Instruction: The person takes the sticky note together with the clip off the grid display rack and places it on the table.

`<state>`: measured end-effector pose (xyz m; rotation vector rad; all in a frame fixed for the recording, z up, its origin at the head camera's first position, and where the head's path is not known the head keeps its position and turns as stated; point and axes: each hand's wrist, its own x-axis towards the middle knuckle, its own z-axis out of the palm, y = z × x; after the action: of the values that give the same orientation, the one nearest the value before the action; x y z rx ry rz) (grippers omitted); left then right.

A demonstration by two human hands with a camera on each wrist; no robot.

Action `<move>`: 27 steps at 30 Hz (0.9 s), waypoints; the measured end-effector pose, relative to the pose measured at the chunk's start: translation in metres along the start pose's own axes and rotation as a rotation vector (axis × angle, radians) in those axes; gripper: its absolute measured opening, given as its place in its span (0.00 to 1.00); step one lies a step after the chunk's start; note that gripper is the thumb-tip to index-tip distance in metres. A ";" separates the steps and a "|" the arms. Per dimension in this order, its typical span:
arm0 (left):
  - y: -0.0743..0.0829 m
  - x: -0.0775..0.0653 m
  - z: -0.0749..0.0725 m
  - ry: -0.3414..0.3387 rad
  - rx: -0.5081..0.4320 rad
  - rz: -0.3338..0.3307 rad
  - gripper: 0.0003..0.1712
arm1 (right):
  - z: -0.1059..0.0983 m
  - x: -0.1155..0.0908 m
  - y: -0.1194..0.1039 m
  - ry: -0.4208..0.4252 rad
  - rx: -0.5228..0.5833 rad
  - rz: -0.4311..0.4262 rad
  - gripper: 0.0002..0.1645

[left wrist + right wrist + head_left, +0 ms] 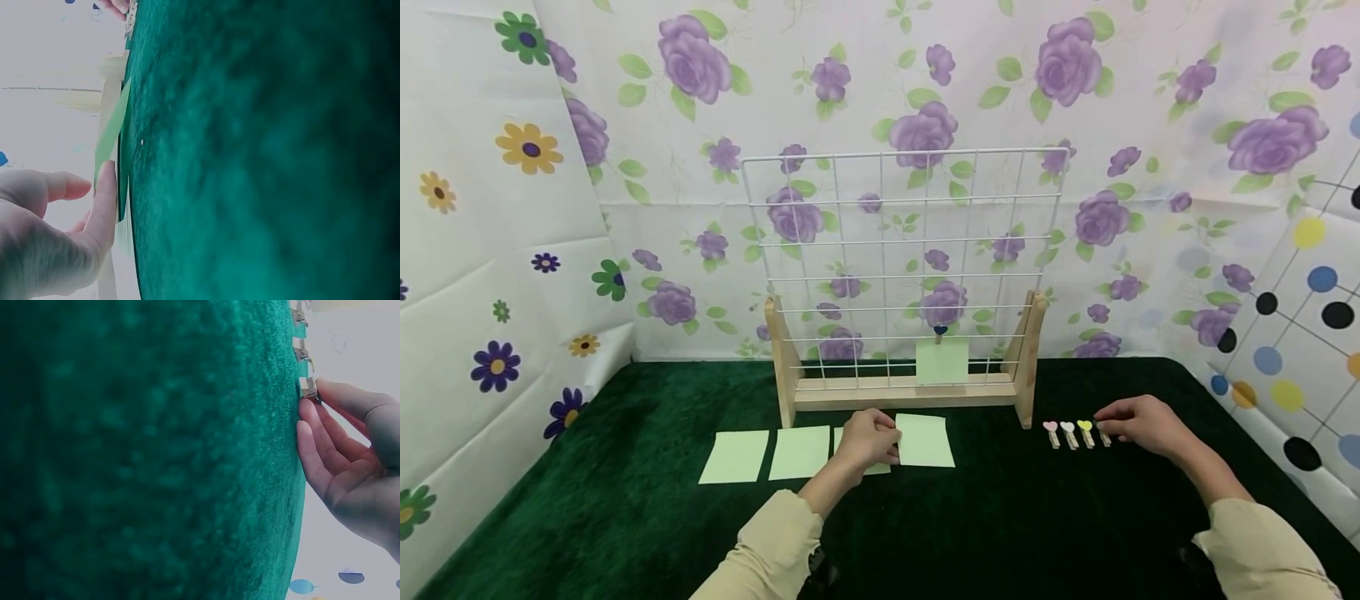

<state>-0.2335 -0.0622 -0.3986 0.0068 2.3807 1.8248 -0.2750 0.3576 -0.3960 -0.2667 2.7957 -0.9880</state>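
Note:
My left hand (867,442) pinches the left edge of a pale green paper note (927,440). In the left wrist view that note (111,134) tilts up off the cloth between thumb and finger. At the right, the fingertips of my right hand (1142,425) pinch a small wooden clothespin (1105,438), whose top they hide. In the right wrist view this clothespin (307,387) is at the cloth. Beside it stand clothespins with a yellow heart (1086,427), a white heart (1068,428) and a pink heart (1051,428).
A white wire grid (880,242) stands in a wooden base (902,397) at the back. A dark-blue-heart clothespin (940,332) holds a green note (942,367) on it. Further notes (733,457) lie left on the dark green cloth (1000,525), one partly behind my left hand.

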 end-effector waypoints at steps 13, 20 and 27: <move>0.001 0.001 -0.015 0.036 0.033 -0.017 0.14 | 0.000 0.002 -0.001 0.012 -0.006 0.000 0.20; -0.001 0.003 -0.027 0.048 0.033 0.002 0.17 | -0.003 0.002 -0.001 0.063 -0.054 -0.010 0.24; 0.002 0.008 -0.036 0.074 -0.030 0.062 0.18 | -0.002 -0.001 -0.020 0.150 -0.145 -0.057 0.23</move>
<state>-0.2453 -0.0961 -0.3886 0.0100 2.4287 1.9204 -0.2723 0.3437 -0.3816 -0.3044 3.0171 -0.8514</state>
